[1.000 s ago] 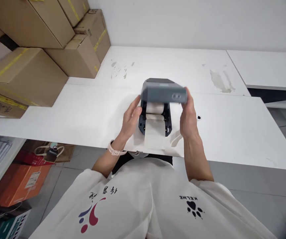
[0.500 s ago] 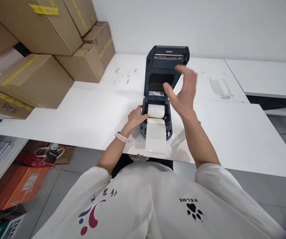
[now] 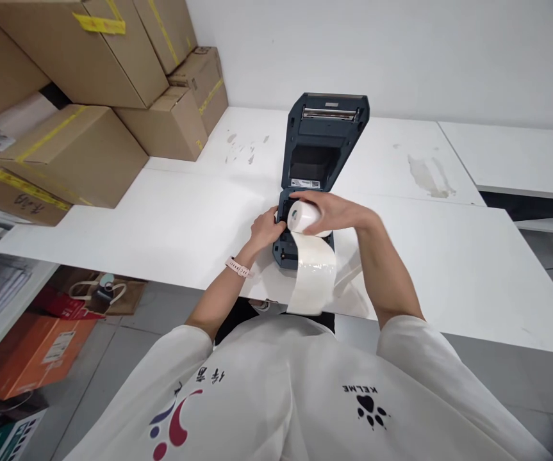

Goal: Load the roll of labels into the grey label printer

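A dark blue-grey label printer (image 3: 286, 259) stands on the white table with its lid (image 3: 327, 137) raised. My right hand (image 3: 334, 211) grips a white label roll (image 3: 300, 218), which is tilted and partly out of its bay. The end of its hollow core faces left. From the roll a loose label strip (image 3: 315, 275) curls down over the printer's front, past the table edge. My left hand (image 3: 265, 229) is closed on the printer's left side, its thumb inside the bay by the roll. What the left fingertips press on is hidden.
Cardboard boxes (image 3: 72, 153) with yellow tape are stacked at the left of the table (image 3: 184, 211). Another white surface (image 3: 521, 153) adjoins at the right. Below on the left are an orange box (image 3: 50, 358) and a bag (image 3: 132, 298) on the floor.
My right hand has come down from beside the lid and taken hold of the label roll. The roll has lifted and turned, and its strip has shifted right. My left hand stays at the printer.
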Available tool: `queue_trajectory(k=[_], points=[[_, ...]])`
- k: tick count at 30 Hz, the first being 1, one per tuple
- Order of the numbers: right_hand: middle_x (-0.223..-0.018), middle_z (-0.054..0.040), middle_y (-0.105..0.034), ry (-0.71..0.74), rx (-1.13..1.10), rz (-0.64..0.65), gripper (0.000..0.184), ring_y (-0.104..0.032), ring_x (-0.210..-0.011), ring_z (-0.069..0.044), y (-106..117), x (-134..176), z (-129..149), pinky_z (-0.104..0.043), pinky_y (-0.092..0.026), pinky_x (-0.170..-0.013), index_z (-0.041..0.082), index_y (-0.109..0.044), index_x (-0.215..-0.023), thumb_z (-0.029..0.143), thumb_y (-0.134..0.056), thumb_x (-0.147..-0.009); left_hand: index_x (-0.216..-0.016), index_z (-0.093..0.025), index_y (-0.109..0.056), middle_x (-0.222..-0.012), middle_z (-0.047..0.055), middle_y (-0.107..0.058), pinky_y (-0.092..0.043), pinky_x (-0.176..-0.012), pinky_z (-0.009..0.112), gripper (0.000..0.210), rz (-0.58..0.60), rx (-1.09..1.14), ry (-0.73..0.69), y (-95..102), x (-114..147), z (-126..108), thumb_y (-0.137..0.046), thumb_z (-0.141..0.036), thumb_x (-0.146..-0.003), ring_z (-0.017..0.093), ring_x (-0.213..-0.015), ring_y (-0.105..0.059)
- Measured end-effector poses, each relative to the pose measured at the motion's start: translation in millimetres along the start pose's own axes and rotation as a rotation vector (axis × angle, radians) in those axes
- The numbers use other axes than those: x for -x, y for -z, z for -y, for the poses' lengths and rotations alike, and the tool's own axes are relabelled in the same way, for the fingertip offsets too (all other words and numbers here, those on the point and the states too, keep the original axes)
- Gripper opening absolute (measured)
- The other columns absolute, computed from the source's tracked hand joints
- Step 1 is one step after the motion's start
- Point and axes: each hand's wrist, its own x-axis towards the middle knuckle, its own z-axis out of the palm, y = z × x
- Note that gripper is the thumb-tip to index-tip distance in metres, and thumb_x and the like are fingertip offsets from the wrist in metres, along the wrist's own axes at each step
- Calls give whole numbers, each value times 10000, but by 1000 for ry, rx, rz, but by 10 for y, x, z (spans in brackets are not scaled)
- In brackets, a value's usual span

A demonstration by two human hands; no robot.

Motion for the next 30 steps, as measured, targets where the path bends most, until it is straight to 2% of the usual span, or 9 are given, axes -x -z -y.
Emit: queue_trajectory(k=[4, 8, 12, 17, 20, 23, 25, 27, 30], points=[[-1493, -71, -531, 64, -170, -261, 922, -496, -1383, -337, 454, 500, -34, -488, -401, -1163, 292, -485, -1483, 411, -857, -649, -1396, -227, -561, -928, 66, -716, -471, -747, 353, 597, -5, 30, -14, -4, 8, 10, -520, -288, -803, 266, -878, -658], [-1449, -164, -518, -146, -223, -475, 929, -561, -1281, -310, 690, 805, -424, -429, -463, -1021, 255, -431, -1521, 282, -832, -684, -1390, -228, -574, -901, 57, -708, -465, -734, 341, 592, -7, 66, 2, -3, 27, -8, -506, -267, -803, 248, -848, -646], [-1393, -144, -537, -391, -304, -575, 954, -605, -1190, -295, 529, 741, -1062, -451, -498, -979, 298, -453, -1487, 193, -806, -607, -1401, -207, -573, -879, 63, -704, -461, -726, 343, 621, -11, 98, 9, -10, 34, -12, -505, -243, -785, 251, -841, -640], [-1338, -149, -578, -475, -421, -598, 989, -617, -1170, -292, 133, 564, -1582, -478, -509, -1030, 186, -459, -1443, 237, -807, -518, -1373, -209, -595, -885, 60, -696, -450, -709, 334, 610, -28, 106, 6, -26, 21, 10, -512, -242, -769, 236, -815, -625], [-1371, -131, -597, -419, -553, -669, 983, -590, -1268, -315, 17, 776, -1661, -509, -479, -1088, 248, -468, -1429, 332, -860, -531, -1374, -206, -594, -894, 61, -695, -449, -704, 328, 612, -29, 104, 2, -29, 18, 19, -507, -244, -770, 231, -816, -622], [-1439, -97, -586, -335, -683, -761, 791, -528, -1386, -309, -85, 1256, -1637, -525, -406, -1167, 355, -540, -1366, 384, -841, -635, -1387, -205, -582, -881, 60, -695, -452, -695, 328, 622, -21, 117, -1, -28, 21, 20, -499, -243, -772, 231, -802, -619], [-1466, -99, -582, -315, -719, -719, 703, -507, -1413, -313, -201, 1571, -1566, -520, -390, -1177, 383, -587, -1331, 374, -838, -675, -1387, -204, -582, -877, 61, -695, -459, -703, 333, 623, -20, 123, 1, -29, 24, 19, -500, -242, -771, 234, -800, -619], [-1465, -96, -592, -338, -717, -580, 684, -507, -1412, -316, -345, 1759, -1448, -527, -409, -1159, 387, -594, -1341, 386, -841, -703, -1388, -202, -581, -873, 61, -696, -469, -721, 339, 622, -22, 123, 1, -31, 25, 17, -502, -245, -773, 237, -805, -622], [-1342, -80, -679, -396, -623, -329, 507, -585, -1306, -316, -516, 1754, -1228, -526, -466, -1092, 339, -671, -1241, 486, -793, -771, -1375, -208, -593, -859, 58, -690, -475, -733, 341, 604, -31, 119, -4, -34, 28, 12, -502, -253, -780, 236, -804, -621]])
